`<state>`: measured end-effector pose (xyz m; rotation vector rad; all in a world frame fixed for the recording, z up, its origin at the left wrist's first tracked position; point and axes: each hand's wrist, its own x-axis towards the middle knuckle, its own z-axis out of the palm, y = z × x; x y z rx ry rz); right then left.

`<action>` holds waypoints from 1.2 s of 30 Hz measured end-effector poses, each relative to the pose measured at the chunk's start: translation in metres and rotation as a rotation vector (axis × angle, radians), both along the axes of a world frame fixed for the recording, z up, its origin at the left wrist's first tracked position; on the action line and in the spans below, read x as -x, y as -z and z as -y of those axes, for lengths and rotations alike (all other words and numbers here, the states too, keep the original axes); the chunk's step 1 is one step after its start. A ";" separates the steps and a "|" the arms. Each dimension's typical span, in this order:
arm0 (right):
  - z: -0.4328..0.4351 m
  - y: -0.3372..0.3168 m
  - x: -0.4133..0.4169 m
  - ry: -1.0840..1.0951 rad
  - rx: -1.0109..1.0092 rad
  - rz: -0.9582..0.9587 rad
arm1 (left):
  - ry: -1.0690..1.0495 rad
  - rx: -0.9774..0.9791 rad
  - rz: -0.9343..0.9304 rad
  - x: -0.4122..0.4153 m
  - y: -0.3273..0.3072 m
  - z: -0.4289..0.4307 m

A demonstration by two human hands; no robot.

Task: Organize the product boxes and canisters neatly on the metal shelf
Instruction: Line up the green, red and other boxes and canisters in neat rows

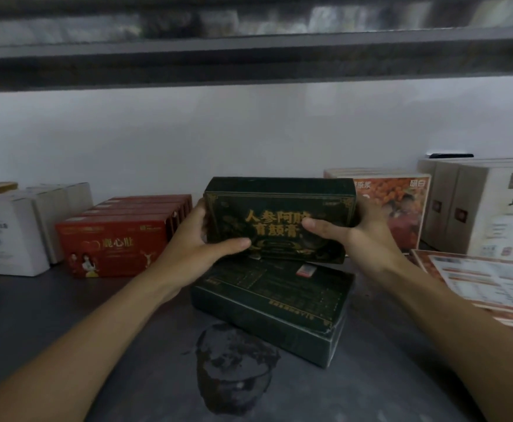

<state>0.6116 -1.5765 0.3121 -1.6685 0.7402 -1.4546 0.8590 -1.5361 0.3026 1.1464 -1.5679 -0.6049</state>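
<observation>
A dark green box with gold lettering [279, 205] stands upright at the middle of the metal shelf [66, 324], its lower edge over a second dark green box [267, 303] that lies flat. My left hand [197, 239] grips the upright box's left end, thumb across the front. My right hand [361, 233] grips its right end, thumb on the front face. A row of red boxes [121, 236] stands to the left, white boxes [12, 233] further left.
An orange-printed box [401, 208] stands behind my right hand, cream boxes [486, 208] at far right. An orange-and-white box [489, 281] lies flat at the right front. A dark stain [234, 363] marks the shelf front. The upper shelf [249, 59] runs overhead.
</observation>
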 end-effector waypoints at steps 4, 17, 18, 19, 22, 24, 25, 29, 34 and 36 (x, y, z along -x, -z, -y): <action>-0.002 0.003 -0.004 -0.015 -0.066 0.062 | 0.074 -0.111 0.090 -0.002 0.009 0.003; -0.003 0.000 -0.005 -0.043 -0.101 0.190 | 0.181 -0.190 0.067 -0.007 0.008 -0.030; -0.002 0.000 -0.006 -0.047 -0.100 0.202 | 0.190 -0.197 0.087 -0.008 0.007 -0.033; -0.001 -0.001 -0.006 -0.054 -0.105 0.212 | 0.193 -0.196 0.111 -0.010 0.005 -0.034; 0.005 0.000 -0.009 -0.070 -0.116 0.231 | 0.083 -0.138 0.170 -0.009 0.000 -0.029; 0.011 0.002 -0.012 -0.084 -0.141 0.242 | -0.053 -0.094 0.132 -0.009 -0.003 -0.018; 0.013 0.004 -0.015 -0.092 -0.156 0.244 | -0.101 -0.070 0.109 -0.009 -0.003 -0.012; 0.025 0.011 -0.023 -0.083 -0.213 0.247 | -0.198 -0.009 0.113 -0.012 0.004 0.008; 0.039 0.015 -0.028 -0.016 -0.198 0.104 | -0.264 -0.003 0.119 -0.019 0.013 0.017; 0.041 0.019 -0.032 -0.001 -0.165 0.013 | -0.302 -0.033 0.131 -0.024 0.018 0.020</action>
